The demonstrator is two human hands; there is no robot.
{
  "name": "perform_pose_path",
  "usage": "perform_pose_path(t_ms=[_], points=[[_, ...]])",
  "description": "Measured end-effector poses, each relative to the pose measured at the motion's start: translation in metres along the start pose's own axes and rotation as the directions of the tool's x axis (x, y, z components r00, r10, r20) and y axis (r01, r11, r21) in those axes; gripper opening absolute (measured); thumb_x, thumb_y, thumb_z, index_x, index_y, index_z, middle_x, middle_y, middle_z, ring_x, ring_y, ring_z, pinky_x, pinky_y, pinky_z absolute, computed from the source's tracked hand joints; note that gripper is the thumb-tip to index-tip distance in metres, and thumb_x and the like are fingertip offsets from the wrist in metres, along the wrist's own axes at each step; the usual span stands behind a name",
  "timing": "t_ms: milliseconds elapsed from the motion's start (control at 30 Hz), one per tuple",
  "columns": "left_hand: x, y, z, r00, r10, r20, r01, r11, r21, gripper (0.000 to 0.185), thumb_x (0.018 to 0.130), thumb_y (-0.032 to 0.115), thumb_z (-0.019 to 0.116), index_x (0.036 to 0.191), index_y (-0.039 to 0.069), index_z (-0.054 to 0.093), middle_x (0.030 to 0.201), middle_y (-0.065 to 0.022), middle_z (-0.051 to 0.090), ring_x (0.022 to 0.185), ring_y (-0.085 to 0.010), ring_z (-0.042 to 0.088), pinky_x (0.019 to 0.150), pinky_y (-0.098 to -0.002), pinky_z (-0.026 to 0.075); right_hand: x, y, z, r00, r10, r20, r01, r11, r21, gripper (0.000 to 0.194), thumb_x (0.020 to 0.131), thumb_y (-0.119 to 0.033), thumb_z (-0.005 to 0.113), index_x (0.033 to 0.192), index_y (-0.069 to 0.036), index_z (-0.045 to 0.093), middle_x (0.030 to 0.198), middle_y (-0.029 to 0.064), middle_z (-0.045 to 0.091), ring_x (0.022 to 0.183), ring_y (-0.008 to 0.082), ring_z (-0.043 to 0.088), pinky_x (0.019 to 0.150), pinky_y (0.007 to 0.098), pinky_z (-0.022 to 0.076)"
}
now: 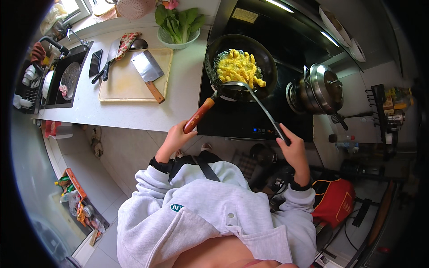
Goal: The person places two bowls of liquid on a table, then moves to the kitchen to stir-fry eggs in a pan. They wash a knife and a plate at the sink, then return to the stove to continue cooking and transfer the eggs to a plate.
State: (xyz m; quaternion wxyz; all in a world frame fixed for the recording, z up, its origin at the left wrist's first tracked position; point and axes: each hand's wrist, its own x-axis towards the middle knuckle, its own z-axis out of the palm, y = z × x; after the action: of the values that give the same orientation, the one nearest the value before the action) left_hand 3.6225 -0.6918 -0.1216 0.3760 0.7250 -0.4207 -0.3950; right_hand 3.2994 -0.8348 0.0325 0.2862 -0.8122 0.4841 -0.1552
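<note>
A dark wok [268,63] stands on the black cooktop [231,120]. Yellow battered strips of food [236,67] lie in bubbling oil inside it. My left hand [179,135] grips the wok's reddish-brown wooden handle [200,115]. In my right hand [293,147] is the black grip of a metal ladle or skimmer [263,105]. Its head rests at the near side of the wok, against the lower edge of the food; whether it has holes cannot be made out.
Right of the wok stands a lidded steel pot [323,88]. On the counter to the left are a cutting board [117,82] with a cleaver [149,68], more knives [106,70], a phone [96,63] and a colander [179,42] of leafy greens. The sink [57,100] lies far left.
</note>
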Motion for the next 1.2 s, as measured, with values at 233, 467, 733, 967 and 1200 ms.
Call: perform_pose_path(t_ms=[233,467,733,967,1200], points=[[0.0,0.001,-0.002,1.0,0.004,0.013,-0.004,1.0,-0.001,0.04,0.075,0.024,0.07,0.107,0.001,0.061,0.086,-0.0192,0.065,0.079,-0.0338,0.063,0.072,-0.0379,0.048,-0.004,0.002,-0.039,0.997,-0.066,-0.026,0.056,0.954,-0.294,0.046,0.08,-0.006,0.066,0.125,-0.005,0.055,0.087,0.0172,0.063,0.075,0.0312,0.062,0.066,0.0348,0.048],[-0.001,0.0,0.003,1.0,0.03,-0.008,-0.029,0.999,0.036,0.041,0.075,0.025,0.071,0.107,0.002,0.062,0.087,-0.0196,0.065,0.081,-0.0342,0.063,0.073,-0.038,0.049,0.031,0.03,-0.024,0.98,0.144,-0.14,-0.139,0.989,0.048,0.045,0.082,-0.009,0.066,0.125,-0.002,0.055,0.084,0.0173,0.066,0.067,0.0123,0.056,0.065,0.0275,0.0465],[-0.002,-0.002,0.006,0.996,0.089,-0.01,-0.089,0.995,0.043,0.041,0.077,0.023,0.071,0.109,0.0,0.06,0.076,-0.0141,0.062,0.066,-0.0214,0.059,0.064,-0.0327,0.048,0.119,0.051,0.094,0.931,-0.072,-0.357,0.055,0.997,-0.058,0.045,0.082,-0.013,0.063,0.125,-0.003,0.055,0.099,0.0233,0.064,0.086,0.0374,0.063,0.074,0.0398,0.0507],[-0.005,0.004,0.005,0.999,0.029,-0.021,-0.028,0.999,0.023,0.04,0.075,0.026,0.07,0.107,0.002,0.062,0.086,-0.0196,0.065,0.079,-0.0334,0.063,0.071,-0.0378,0.049,0.115,0.053,0.102,0.956,-0.218,-0.197,0.185,0.967,-0.174,0.047,0.081,-0.012,0.064,0.126,-0.007,0.053,0.089,0.0186,0.062,0.081,0.0367,0.062,0.07,0.0421,0.0498],[-0.003,0.003,0.005,1.0,0.019,-0.011,-0.018,0.999,0.043,0.04,0.075,0.025,0.07,0.107,0.002,0.061,0.087,-0.0197,0.065,0.081,-0.0343,0.063,0.072,-0.0385,0.049,0.112,0.063,0.083,0.936,-0.164,-0.312,0.137,0.985,-0.105,0.045,0.082,-0.011,0.065,0.126,-0.005,0.054,0.097,0.0207,0.064,0.088,0.0353,0.063,0.074,0.0386,0.0509]])
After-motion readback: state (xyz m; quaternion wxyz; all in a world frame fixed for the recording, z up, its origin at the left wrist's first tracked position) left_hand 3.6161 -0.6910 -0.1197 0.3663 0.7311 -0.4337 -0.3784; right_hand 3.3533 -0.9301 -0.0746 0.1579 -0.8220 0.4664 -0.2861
